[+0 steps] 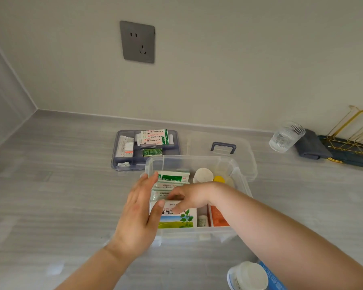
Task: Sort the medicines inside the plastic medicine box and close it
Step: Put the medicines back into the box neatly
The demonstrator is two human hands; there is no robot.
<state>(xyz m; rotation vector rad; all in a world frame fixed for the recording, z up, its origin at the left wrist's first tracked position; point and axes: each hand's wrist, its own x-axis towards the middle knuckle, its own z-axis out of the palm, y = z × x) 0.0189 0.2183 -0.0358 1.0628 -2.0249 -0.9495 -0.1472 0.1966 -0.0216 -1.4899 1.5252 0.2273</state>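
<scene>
The clear plastic medicine box stands open on the grey counter, with several medicine packs inside. My left hand lies flat against the box's left wall, fingers apart, thumb over the rim touching a white-and-green carton. My right hand reaches inside and pinches a thin white sachet in a row of upright packs behind the carton. A green-and-white box stands at the back of that row. A white cap, a yellow cap, a small bottle and an orange pack fill the right side.
A grey insert tray with more medicine packs sits behind the box on the left. The clear lid with a grey handle lies behind on the right. A glass, a grey cloth and a gold rack stand far right. A white-capped bottle is at the front.
</scene>
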